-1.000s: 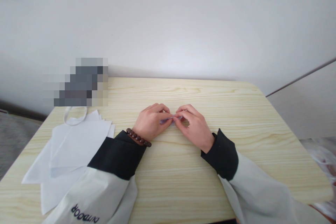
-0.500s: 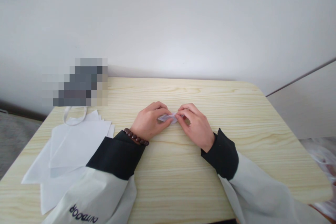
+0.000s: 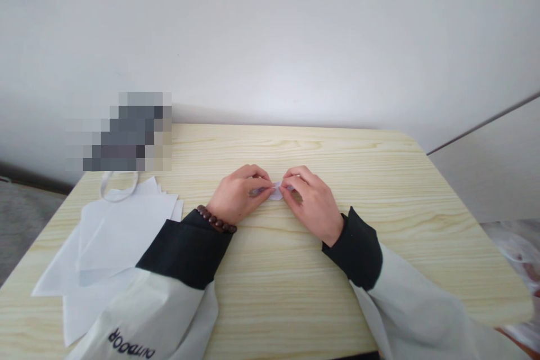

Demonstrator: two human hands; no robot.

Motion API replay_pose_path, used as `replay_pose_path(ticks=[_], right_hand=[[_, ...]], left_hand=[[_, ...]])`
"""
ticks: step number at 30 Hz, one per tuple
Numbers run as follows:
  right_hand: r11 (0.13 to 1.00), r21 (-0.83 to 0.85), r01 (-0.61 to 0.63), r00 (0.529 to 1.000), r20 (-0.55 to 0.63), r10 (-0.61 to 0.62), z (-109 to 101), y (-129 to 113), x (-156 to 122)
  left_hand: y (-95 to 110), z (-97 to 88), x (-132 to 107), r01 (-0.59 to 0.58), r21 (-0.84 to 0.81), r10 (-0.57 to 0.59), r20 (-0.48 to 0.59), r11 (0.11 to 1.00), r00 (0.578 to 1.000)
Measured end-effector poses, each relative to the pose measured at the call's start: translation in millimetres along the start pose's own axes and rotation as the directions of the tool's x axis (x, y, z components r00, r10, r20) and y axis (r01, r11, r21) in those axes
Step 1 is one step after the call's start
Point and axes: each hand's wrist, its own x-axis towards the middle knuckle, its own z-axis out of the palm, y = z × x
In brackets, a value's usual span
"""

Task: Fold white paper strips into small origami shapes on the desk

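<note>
A small folded piece of paper (image 3: 276, 191), pale with a lilac tint, is held between my two hands just above or on the middle of the table. My left hand (image 3: 238, 194) pinches its left end between thumb and fingers. At the right end, my right hand (image 3: 312, 199) grips it the same way, with the fingertips of both hands close together. Much of the paper is hidden by my fingers, so its full shape cannot be made out. A dark bead bracelet (image 3: 216, 219) circles my left wrist.
Several white paper sheets (image 3: 126, 230) lie in a loose pile at the left, partly under my left sleeve. A white ring-shaped band (image 3: 119, 198) touches the pile beside a pixelated dark object (image 3: 126, 135). The wooden table (image 3: 295, 281) meets a white wall behind.
My thumbs and fingertips have shifted slightly on the folded paper, with the right hand a little further left. The sheets have not been moved.
</note>
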Motion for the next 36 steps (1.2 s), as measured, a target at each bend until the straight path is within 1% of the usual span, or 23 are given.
replay_pose_path(ticks=[4,8,11,18,24,31,34,36], right_hand=[[1.0,-0.03,-0.001,1.0,-0.01,0.0,0.1,0.5,0.4],[1.0,-0.022,0.01,1.0,0.011,-0.01,0.5,1.7,0.0],[1.0,-0.011,0.007,1.0,0.022,-0.007,0.2,1.7,0.0],[0.997,0.055,-0.049,0.999,-0.013,0.05,0.1,3.2,-1.0],[0.996,0.08,-0.049,0.998,-0.025,0.051,-1.7,3.7,-2.4],[1.0,-0.011,-0.027,0.999,-0.032,0.027,-0.8,0.2,-2.0],[0.997,0.071,-0.018,0.999,-0.035,0.021,0.3,4.5,-2.4],[0.991,0.133,-0.009,0.999,-0.029,0.013,-1.4,10.8,-2.5]], left_hand=[[0.4,0.6,0.2,0.006,0.008,-0.006,-0.004,1.0,1.0],[1.5,1.4,0.3,0.013,0.015,-0.012,-0.007,1.0,1.0],[1.8,1.6,0.2,0.006,0.023,-0.006,-0.005,1.0,1.0],[2.8,1.6,-0.3,-0.02,0.062,0.021,-0.021,0.998,1.0],[3.5,1.7,-0.9,-0.027,0.055,0.029,-0.028,0.998,0.999],[3.3,2.7,-0.6,-0.002,0.032,0.002,-0.006,0.999,1.0],[1.0,-1.9,-0.2,0.008,0.002,-0.008,0.032,1.0,0.999],[-1.8,-6.9,0.1,0.009,-0.038,-0.006,0.096,0.999,0.995]])
